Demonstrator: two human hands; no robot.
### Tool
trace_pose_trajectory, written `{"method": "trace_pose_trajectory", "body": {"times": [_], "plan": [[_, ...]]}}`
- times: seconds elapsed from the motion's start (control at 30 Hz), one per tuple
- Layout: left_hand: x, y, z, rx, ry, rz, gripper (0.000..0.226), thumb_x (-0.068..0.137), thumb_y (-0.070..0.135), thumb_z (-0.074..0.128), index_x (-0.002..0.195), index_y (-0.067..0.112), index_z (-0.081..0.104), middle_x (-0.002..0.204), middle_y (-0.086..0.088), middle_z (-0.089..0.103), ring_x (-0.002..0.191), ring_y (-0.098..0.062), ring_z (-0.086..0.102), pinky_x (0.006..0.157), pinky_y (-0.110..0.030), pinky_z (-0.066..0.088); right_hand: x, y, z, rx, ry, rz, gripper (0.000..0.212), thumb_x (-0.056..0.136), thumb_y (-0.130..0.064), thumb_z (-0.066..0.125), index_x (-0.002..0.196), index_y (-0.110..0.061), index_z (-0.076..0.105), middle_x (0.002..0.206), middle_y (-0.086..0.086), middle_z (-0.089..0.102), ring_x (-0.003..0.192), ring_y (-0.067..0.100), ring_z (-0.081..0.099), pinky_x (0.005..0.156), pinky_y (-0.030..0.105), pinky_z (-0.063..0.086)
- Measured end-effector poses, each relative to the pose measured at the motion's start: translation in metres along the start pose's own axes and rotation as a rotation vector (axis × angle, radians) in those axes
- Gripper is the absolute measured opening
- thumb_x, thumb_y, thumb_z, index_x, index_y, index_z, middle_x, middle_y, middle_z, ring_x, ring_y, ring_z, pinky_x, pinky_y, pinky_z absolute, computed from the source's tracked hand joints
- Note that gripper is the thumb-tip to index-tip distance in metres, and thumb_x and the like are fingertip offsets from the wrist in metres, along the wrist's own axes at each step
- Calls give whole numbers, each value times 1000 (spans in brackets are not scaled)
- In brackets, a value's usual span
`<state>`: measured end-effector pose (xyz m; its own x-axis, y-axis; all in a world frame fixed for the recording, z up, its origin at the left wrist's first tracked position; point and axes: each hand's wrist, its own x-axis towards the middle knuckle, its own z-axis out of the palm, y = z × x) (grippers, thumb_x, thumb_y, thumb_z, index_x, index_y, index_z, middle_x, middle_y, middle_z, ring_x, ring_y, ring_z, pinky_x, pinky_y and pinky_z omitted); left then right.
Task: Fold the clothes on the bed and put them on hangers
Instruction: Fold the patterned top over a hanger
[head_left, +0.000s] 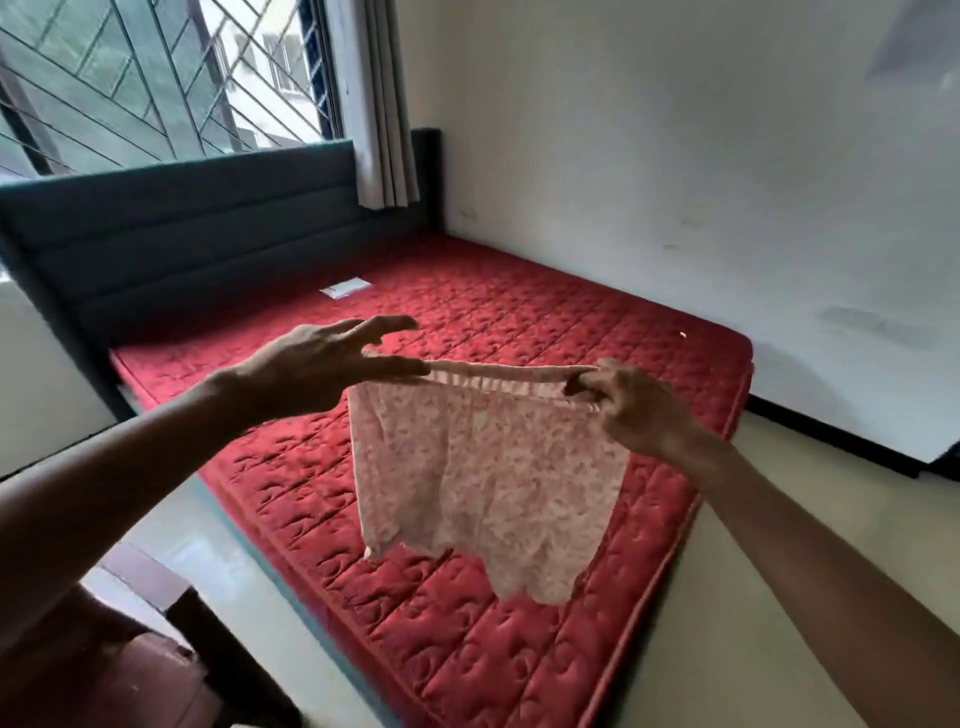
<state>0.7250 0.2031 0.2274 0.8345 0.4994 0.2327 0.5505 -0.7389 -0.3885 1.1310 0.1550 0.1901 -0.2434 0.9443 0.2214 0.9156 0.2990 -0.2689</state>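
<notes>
Forearms (104, 483): both stretched forward, converging.
Left hand (322, 366): grip pinches waistband end, other fingers splayed.
Right hand (631, 408): grip clenched round the opposite end.
Shorts (483, 478): pink floral, hanging between hands, above red mattress (571, 322).

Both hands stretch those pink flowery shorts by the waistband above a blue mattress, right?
Not quite: the head view shows a red mattress. The left hand and right hand do stretch the shorts by the waistband above it.
</notes>
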Motion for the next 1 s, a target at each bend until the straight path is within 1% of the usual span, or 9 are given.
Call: {"method": "trace_pose_trajectory", "body": {"times": [0.13,0.27,0.37,0.5,0.63,0.77,0.87,0.93,1.0], "plan": [[9,9,-16,-167,14,-29,42,100,29,57,139,44,60,139,5,62,100,-21,72,62,-36,60,-6,4,-7,47,68,23,32,94,-28,50,108,-35,77,114,-6,71,106,23,68,92,43,55],[8,13,-23,-183,-85,-88,15,97,30,56,98,35,69,91,15,68,76,-16,68,62,-37,57,-13,6,-19,55,129,83,45,78,-32,37,97,-35,77,111,-8,74,104,23,70,92,45,56],[0,16,-24,-31,-152,-112,43,99,62,33,99,37,68,81,15,69,67,-13,67,59,-32,55,-18,17,-28,32,89,153,52,76,-28,33,101,-31,79,118,-4,73,111,25,67,98,43,53],[6,11,-21,-183,-105,-352,77,82,96,32,92,31,73,76,12,69,63,-11,65,55,-35,56,-27,29,-29,113,-26,118,44,83,-37,39,92,-23,79,105,3,73,99,25,68,89,36,53],[22,3,-18,-555,-26,-633,58,87,75,61,75,21,75,64,6,67,54,-7,62,56,-39,58,-40,25,-20,52,-113,-8,58,80,-82,51,74,-26,63,76,-12,60,67,5,59,59,30,44],[23,8,-19,-974,33,-817,23,89,27,82,88,5,80,70,-1,67,55,1,59,50,-17,52,-45,32,-18,391,-90,40,25,89,-46,76,73,-26,74,62,-16,56,50,5,45,52,29,36],[16,8,-13,-1281,100,-815,20,82,20,83,97,8,76,83,-5,72,75,-11,67,59,-20,57,-52,42,-24,864,-109,156,19,95,-17,72,91,2,76,60,-10,58,50,1,48,50,18,40],[11,2,-9,-1475,66,-822,29,81,19,85,108,15,76,101,-10,77,91,-23,72,69,-27,63,-54,54,-26,1035,-169,201,27,91,-17,75,107,5,74,84,5,73,71,11,67,64,25,59],[7,-6,-9,-1590,-176,-823,51,77,24,93,123,12,74,118,-16,76,104,-29,74,82,-34,65,-53,70,-27,1155,-277,286,51,81,-28,85,122,-2,70,108,15,74,92,24,70,81,37,62]]}}
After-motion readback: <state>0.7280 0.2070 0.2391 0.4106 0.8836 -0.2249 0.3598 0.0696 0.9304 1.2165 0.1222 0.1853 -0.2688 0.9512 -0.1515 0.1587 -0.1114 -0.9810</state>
